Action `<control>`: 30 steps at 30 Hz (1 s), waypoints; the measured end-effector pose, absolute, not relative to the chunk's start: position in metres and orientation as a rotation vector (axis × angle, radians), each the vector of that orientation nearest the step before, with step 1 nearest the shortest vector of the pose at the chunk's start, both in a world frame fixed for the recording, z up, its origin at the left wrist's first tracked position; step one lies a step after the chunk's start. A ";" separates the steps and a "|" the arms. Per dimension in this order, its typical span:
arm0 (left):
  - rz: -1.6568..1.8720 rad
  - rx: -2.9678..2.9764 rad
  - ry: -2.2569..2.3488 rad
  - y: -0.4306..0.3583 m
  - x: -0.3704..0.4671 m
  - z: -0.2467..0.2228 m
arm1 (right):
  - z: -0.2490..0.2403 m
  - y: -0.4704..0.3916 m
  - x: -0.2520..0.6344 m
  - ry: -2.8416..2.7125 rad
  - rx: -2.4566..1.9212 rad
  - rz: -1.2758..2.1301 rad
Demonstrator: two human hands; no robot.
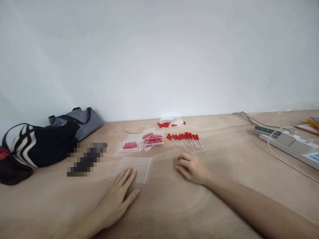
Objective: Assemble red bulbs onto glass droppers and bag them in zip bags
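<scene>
My left hand (119, 196) lies with its fingers spread over the left part of a flat, clear zip bag (143, 167). On the table just right of that bag rests my right hand (191, 167), fingers loosely curled and apart, nothing visible in them. Beyond it is a fanned row of droppers (188, 139), thin pale stems with red rubber bulbs pointing away from me. To their left, several clear zip bags (127, 137) overlap, with red bulbs (130, 145) inside. Farther back, loose red bulbs (163, 124) sit by another clear bag (171, 119).
On the left are a black bag with white stripes (50, 146), a striped bag (89, 124) and a pixelated dark object (87, 161). A white power strip (289, 142) with cables (281, 159) lies at right. A white wall (159, 59) bounds the wooden table (224, 212).
</scene>
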State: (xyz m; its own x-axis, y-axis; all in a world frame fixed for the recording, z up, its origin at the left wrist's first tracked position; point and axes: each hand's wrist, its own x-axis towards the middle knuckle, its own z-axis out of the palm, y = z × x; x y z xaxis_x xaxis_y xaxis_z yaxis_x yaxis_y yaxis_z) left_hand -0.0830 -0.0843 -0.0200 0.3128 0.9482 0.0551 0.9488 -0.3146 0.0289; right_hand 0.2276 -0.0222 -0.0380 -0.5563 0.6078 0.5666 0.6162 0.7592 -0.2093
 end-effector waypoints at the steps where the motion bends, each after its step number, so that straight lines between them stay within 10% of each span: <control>1: -0.046 -2.594 -1.827 -0.086 -0.070 -0.016 | -0.040 -0.019 0.228 -2.263 -0.987 -0.068; 13: -0.132 -3.053 -1.129 -0.031 0.000 0.013 | -0.015 0.043 0.212 -2.065 -1.699 0.019; 30: -0.151 -3.100 -1.378 -0.031 0.007 -0.012 | -0.003 0.079 0.176 -1.855 -1.965 0.301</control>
